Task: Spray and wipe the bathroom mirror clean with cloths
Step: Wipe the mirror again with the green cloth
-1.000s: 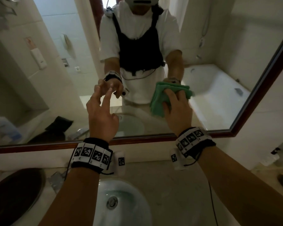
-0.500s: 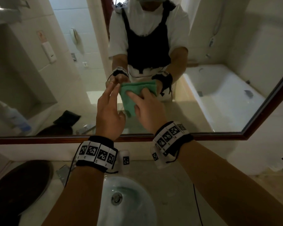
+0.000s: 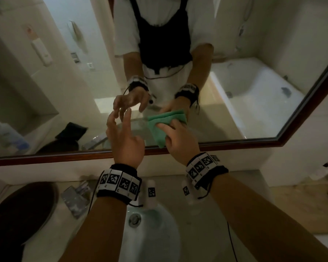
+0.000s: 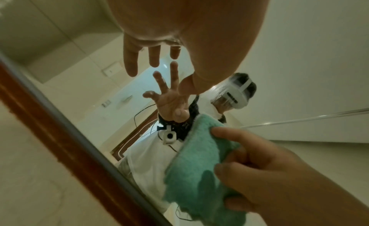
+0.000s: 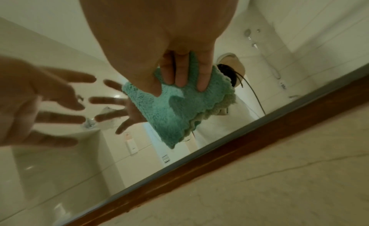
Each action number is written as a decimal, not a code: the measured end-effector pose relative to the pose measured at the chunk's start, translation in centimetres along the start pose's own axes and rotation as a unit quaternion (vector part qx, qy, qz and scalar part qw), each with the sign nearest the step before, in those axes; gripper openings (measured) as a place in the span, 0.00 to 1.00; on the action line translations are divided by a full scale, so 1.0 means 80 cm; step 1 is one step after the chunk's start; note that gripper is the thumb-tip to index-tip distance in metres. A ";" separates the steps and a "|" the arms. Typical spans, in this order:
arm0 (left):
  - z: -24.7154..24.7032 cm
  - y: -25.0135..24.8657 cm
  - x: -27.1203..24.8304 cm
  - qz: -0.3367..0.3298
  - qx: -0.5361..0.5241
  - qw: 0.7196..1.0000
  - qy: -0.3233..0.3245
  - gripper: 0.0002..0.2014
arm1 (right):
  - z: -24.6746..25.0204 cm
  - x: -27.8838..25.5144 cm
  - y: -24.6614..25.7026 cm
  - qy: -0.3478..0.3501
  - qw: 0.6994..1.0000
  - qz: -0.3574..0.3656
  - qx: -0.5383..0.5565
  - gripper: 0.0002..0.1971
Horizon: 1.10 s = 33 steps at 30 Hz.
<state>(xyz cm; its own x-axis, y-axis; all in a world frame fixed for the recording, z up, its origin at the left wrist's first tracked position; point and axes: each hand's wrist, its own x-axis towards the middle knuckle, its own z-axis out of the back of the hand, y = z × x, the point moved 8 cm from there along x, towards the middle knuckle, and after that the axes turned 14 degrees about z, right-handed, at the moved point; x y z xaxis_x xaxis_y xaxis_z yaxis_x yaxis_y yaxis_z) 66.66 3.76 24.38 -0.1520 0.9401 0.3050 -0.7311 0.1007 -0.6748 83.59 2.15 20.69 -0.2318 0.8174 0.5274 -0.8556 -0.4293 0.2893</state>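
The bathroom mirror (image 3: 254, 53) has a brown wooden frame (image 3: 225, 145) along its lower edge. My right hand (image 3: 180, 142) lies on a folded green cloth (image 3: 156, 129) and presses it to the glass just above the frame. In the right wrist view the fingers (image 5: 180, 74) and thumb lie straight on the front of the cloth (image 5: 175, 109). My left hand (image 3: 121, 135) hovers left of the cloth, holding nothing. Its spread fingertips (image 4: 153, 59) almost meet their reflection. The left wrist view shows the cloth (image 4: 197, 174) under the right hand (image 4: 279, 174).
A white basin (image 3: 155, 239) sits directly below my arms on the pale counter (image 3: 244, 186). A dark round tray (image 3: 21, 214) and a clear plastic packet (image 3: 76, 197) lie at the left. The mirror's right frame edge (image 3: 311, 89) slants up; the glass reflects a bathtub and a bottle.
The right hand slid the cloth left across the glass toward the left hand, then down near the bottom frame. The left hand stayed spread by the mirror. My view tilted downward.
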 end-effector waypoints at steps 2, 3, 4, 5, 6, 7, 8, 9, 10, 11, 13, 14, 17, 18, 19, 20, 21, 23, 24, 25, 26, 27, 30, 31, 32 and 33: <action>-0.014 0.011 -0.001 0.014 -0.013 1.000 0.019 0.42 | 0.014 -0.018 -0.023 -0.028 0.999 -0.028 -0.015 0.23; -0.019 0.015 0.000 0.020 -0.025 0.999 0.023 0.43 | 0.021 -0.027 -0.034 -0.041 0.998 -0.038 -0.018 0.22; -0.024 0.015 0.001 0.019 -0.040 0.999 0.022 0.44 | 0.029 -0.037 -0.046 -0.053 0.997 -0.048 -0.018 0.22; -0.028 0.013 -0.001 0.009 -0.056 0.998 0.016 0.45 | 0.037 -0.048 -0.060 -0.064 0.996 -0.060 -0.018 0.22; -0.028 0.012 -0.002 -0.009 -0.069 0.998 0.004 0.45 | 0.043 -0.056 -0.072 -0.074 0.995 -0.070 -0.015 0.22; -0.029 0.009 -0.004 -0.025 -0.079 0.997 -0.007 0.46 | 0.050 -0.066 -0.086 -0.083 0.993 -0.083 -0.012 0.21; -0.031 0.008 -0.006 -0.032 -0.085 0.996 -0.015 0.46 | 0.057 -0.076 -0.100 -0.090 0.991 -0.097 -0.007 0.21; -0.032 0.008 -0.006 -0.028 -0.090 0.995 -0.019 0.46 | 0.065 -0.084 -0.114 -0.099 0.989 -0.107 -0.001 0.20; -0.034 0.009 -0.006 -0.021 -0.094 0.995 -0.021 0.46 | 0.074 -0.094 -0.127 -0.110 0.987 -0.116 0.005 0.18; -0.035 0.010 -0.006 -0.015 -0.096 0.995 -0.023 0.45 | 0.084 -0.103 -0.141 -0.124 0.985 -0.124 0.011 0.17; -0.036 0.010 -0.007 -0.018 -0.106 0.994 -0.025 0.43 | 0.107 -0.122 -0.169 -0.156 0.977 -0.145 0.019 0.16; -0.037 0.009 -0.007 -0.018 -0.115 0.993 -0.022 0.42 | 0.119 -0.133 -0.183 -0.172 0.972 -0.161 0.017 0.15; -0.039 0.010 -0.007 0.007 -0.109 0.994 -0.014 0.41 | 0.150 -0.163 -0.221 -0.210 0.956 -0.207 0.005 0.15; -0.039 0.010 -0.008 0.012 -0.098 0.995 -0.016 0.41 | 0.158 -0.171 -0.231 -0.217 0.952 -0.214 0.000 0.15; -0.038 0.009 -0.009 0.014 -0.091 0.996 -0.019 0.41 | 0.165 -0.179 -0.238 -0.220 0.951 -0.218 -0.007 0.15; -0.038 0.008 -0.009 0.015 -0.086 0.996 -0.021 0.41 | 0.170 -0.185 -0.245 -0.218 0.950 -0.223 -0.014 0.15; -0.038 0.006 -0.011 0.016 -0.081 0.996 -0.022 0.42 | 0.175 -0.190 -0.251 -0.216 0.949 -0.228 -0.020 0.15; -0.038 0.004 -0.012 0.013 -0.059 0.998 -0.031 0.43 | 0.184 -0.201 -0.261 -0.217 0.945 -0.243 -0.031 0.17; -0.038 0.003 -0.014 0.010 -0.049 0.998 -0.036 0.43 | 0.188 -0.206 -0.265 -0.217 0.942 -0.252 -0.038 0.17; -0.037 0.003 -0.014 0.008 -0.045 0.998 -0.039 0.43 | 0.191 -0.212 -0.270 -0.218 0.939 -0.261 -0.044 0.18; -0.037 0.002 -0.015 0.007 -0.045 0.998 -0.040 0.42 | 0.194 -0.218 -0.275 -0.221 0.936 -0.271 -0.046 0.19; -0.037 0.002 -0.015 0.006 -0.045 0.998 -0.043 0.42 | 0.196 -0.224 -0.279 -0.224 0.932 -0.281 -0.045 0.19; -0.036 0.003 -0.013 0.010 -0.042 0.998 -0.048 0.41 | 0.194 -0.233 -0.286 -0.228 0.928 -0.293 -0.044 0.20; -0.038 0.004 -0.013 0.015 -0.043 0.998 -0.048 0.41 | 0.192 -0.234 -0.286 -0.231 0.927 -0.292 -0.044 0.20; -0.040 0.006 -0.012 0.022 -0.045 0.998 -0.047 0.41 | 0.190 -0.235 -0.286 -0.235 0.927 -0.290 -0.043 0.20; -0.043 0.009 -0.012 0.027 -0.051 0.997 -0.044 0.42 | 0.188 -0.236 -0.287 -0.239 0.926 -0.288 -0.040 0.20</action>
<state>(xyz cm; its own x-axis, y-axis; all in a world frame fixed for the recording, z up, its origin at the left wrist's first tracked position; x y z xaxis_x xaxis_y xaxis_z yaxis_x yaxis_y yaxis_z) 68.57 4.01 21.31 -0.2505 0.9137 0.3200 -0.6498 0.0863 -0.7552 114.55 -9.25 16.11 0.4901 0.6297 0.6028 -0.8089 0.0708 0.5837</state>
